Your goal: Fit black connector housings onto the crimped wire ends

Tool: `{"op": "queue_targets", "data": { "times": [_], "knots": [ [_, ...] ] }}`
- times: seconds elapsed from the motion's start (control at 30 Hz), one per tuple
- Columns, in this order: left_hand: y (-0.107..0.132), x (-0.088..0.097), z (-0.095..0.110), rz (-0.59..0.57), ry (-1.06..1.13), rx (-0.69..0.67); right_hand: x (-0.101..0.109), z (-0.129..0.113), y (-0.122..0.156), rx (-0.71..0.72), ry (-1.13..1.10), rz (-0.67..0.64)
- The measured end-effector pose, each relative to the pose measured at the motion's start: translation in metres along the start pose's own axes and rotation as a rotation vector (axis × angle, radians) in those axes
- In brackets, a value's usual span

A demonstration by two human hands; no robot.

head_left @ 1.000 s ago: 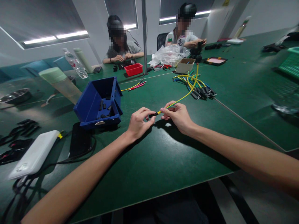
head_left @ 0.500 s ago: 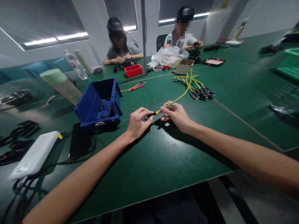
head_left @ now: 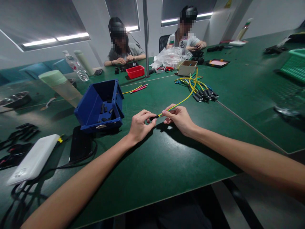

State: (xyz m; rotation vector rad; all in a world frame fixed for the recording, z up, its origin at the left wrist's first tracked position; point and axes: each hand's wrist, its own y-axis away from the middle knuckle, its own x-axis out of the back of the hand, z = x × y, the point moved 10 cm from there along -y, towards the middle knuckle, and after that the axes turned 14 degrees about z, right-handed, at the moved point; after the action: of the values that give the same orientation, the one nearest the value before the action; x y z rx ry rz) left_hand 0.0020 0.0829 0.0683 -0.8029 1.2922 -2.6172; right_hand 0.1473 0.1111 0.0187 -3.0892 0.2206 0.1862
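Observation:
My left hand pinches a small black sleeve at the end of a yellow wire. My right hand pinches the same wire just right of the sleeve, fingers closed round it. The wire runs up and away to a bundle of yellow, blue and green wires with black ends lying on the green table. A tilted blue bin holding several black sleeves stands left of my left hand.
A white power bank, a black phone and black cables lie at the left. Bottles, a red tray, a plastic bag and a cardboard box stand farther back. Two people sit working across the table. A green basket is at right.
Both hands keep their pinch on the wire and hardly move. The wire's far part has shifted slightly. The person at the back right has drawn both hands in.

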Motion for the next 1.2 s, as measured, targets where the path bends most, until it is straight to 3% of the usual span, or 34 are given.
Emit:
{"op": "queue_targets", "data": {
  "times": [1.2],
  "knots": [
    [0.004, 0.0, 0.012, 0.001, 0.027, -0.082, -0.005, -0.005, 0.003, 0.079, 0.119, -0.026]
  ]
}}
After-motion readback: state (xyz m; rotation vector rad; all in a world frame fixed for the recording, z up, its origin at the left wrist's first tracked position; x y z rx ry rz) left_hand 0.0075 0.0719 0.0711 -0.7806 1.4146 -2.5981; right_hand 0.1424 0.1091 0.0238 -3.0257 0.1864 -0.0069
